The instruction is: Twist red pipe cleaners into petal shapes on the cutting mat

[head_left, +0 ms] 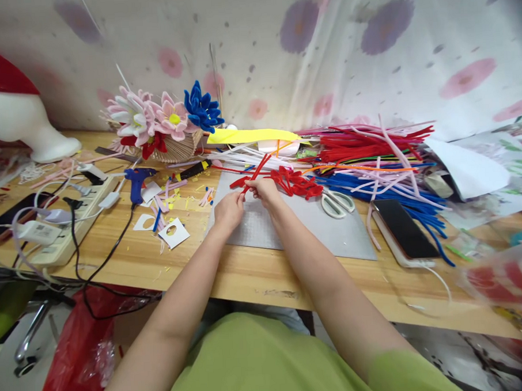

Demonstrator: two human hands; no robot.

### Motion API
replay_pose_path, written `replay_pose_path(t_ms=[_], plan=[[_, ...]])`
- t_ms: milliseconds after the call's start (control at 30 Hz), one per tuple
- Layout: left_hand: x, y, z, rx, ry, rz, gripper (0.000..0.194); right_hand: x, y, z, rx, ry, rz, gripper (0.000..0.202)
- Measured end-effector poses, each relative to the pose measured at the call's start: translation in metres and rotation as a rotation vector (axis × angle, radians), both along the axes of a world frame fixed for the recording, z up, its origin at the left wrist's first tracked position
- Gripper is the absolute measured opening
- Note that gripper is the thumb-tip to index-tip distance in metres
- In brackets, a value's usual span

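My left hand (229, 210) and my right hand (263, 188) are close together over a grey mat (262, 227). Both are closed on a red pipe cleaner piece (260, 168), whose ends stick up above the fingers. Bent red pipe cleaner pieces (293, 182) lie on the mat just right of my right hand. Beside them rest white-handled scissors (337, 203). Where exactly the fingertips meet the red piece is too small to tell.
Behind the mat lie red pipe cleaners (362, 145), with blue ones (351, 184) nearer. A phone (405, 229) is at the right. Leftward are a blue glue gun (137, 183), a power strip (78, 218), paper scraps (174, 232) and a basket of fuzzy flowers (183, 150).
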State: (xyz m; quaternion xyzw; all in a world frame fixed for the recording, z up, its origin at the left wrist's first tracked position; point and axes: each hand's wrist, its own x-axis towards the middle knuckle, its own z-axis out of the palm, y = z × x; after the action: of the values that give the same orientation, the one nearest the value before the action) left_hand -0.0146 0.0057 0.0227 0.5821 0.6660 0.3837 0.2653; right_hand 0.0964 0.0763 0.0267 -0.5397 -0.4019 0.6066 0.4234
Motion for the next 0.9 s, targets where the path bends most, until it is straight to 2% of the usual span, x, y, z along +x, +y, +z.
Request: replay_pose_path(t_ms=[67, 167, 233, 300, 433, 500, 667, 800, 900], plan=[[-0.005, 0.0, -0.009, -0.038, -0.065, 0.002, 0.021, 0.007, 0.0, 0.001, -0.009, -0.095, 0.133, 0.019], [-0.01, 0.002, -0.017, -0.175, -0.341, 0.024, 0.023, 0.02, -0.001, 0.004, 0.059, -0.255, 0.25, 0.02], [-0.011, 0.003, -0.015, -0.307, -0.566, 0.032, 0.023, 0.027, -0.002, 0.005, 0.128, -0.264, 0.246, 0.021], [-0.012, 0.003, -0.009, -0.402, -0.766, -0.014, 0.022, 0.03, -0.005, 0.004, 0.178, -0.209, 0.228, 0.02], [-0.016, 0.003, 0.004, -0.473, -1.076, -0.101, 0.02, 0.027, -0.014, -0.001, 0.25, -0.086, 0.141, 0.019], [-0.018, 0.003, 0.006, -0.522, -1.183, -0.121, 0.022, 0.024, -0.018, -0.003, 0.26, -0.038, 0.152, 0.021], [-0.019, 0.005, 0.007, -0.656, -1.315, -0.168, 0.024, 0.02, -0.022, -0.002, 0.31, 0.002, 0.328, 0.026], [-0.018, 0.004, 0.011, -0.697, -1.296, -0.19, 0.025, 0.022, -0.02, 0.001, 0.359, -0.148, 0.523, 0.021], [-0.015, 0.004, 0.012, -0.663, -1.21, -0.189, 0.024, 0.022, -0.017, 0.002, 0.403, -0.298, 0.57, 0.015]])
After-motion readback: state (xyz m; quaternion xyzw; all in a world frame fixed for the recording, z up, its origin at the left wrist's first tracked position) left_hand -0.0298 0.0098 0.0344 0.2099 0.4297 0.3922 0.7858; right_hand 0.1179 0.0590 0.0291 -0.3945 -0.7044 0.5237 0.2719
